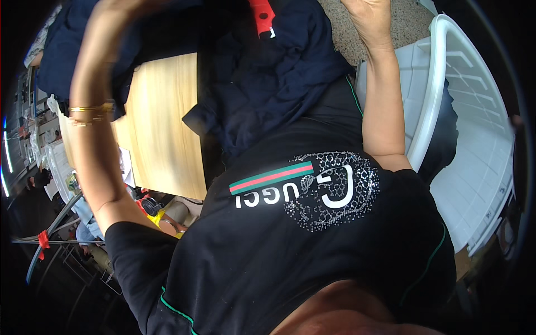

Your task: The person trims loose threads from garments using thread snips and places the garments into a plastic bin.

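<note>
Black shirt (240, 240), striped and studded across the chest, is nearest. Navy cloth (268, 95) lies beyond it, bunched over the wearer's front, with a red piece (262, 18) at its far end. Left hand (120, 5), far left, is blurred and partly out of view near dark cloth; I cannot tell whether its fingers are wide, narrow or holding anything. Gold bracelets (91, 109) circle that wrist. Right hand (369, 12), far right of the navy cloth, shows against speckled floor (343, 30); its fingers run out of view, state undetermined. Wooden table (162, 123) stands left; white tub (438, 67), right.
</note>
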The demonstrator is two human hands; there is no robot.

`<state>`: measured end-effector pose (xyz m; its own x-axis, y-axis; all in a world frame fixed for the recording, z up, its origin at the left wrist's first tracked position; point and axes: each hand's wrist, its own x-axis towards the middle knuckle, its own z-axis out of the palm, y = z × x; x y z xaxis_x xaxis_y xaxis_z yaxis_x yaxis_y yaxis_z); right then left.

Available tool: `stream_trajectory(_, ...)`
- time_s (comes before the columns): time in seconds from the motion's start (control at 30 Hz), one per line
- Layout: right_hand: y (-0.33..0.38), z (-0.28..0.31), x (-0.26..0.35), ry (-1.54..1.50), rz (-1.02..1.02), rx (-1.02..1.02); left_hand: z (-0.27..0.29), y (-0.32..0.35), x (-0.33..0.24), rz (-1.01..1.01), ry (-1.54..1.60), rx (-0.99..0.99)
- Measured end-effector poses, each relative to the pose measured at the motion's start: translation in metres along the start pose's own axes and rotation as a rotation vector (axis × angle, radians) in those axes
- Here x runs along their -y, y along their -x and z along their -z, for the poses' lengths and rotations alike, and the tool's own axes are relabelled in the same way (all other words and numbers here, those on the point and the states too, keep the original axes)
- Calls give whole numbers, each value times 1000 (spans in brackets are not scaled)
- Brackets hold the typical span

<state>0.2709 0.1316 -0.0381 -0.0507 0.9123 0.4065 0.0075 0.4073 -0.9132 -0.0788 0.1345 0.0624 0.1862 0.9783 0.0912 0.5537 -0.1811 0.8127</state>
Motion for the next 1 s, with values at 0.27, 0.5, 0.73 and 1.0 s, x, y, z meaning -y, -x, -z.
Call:
stream_trajectory(0.27, 1, 0, -6, -17, -56, 92, -134, 103, 3, 143, -700, 934)
stream_trajectory(0.5, 5, -13, -8, 158, -258, 388, -114, 149, -10, -10, -1212, 537)
stream_trajectory(0.73, 55, -73, -44, -50, -485, 1082, -107, 166, 6, -8, -1017, 435)
stream_trajectory(1.0, 70, -81, -34, -360, -775, 1017, -90, 156, -21, 43, 43, -272)
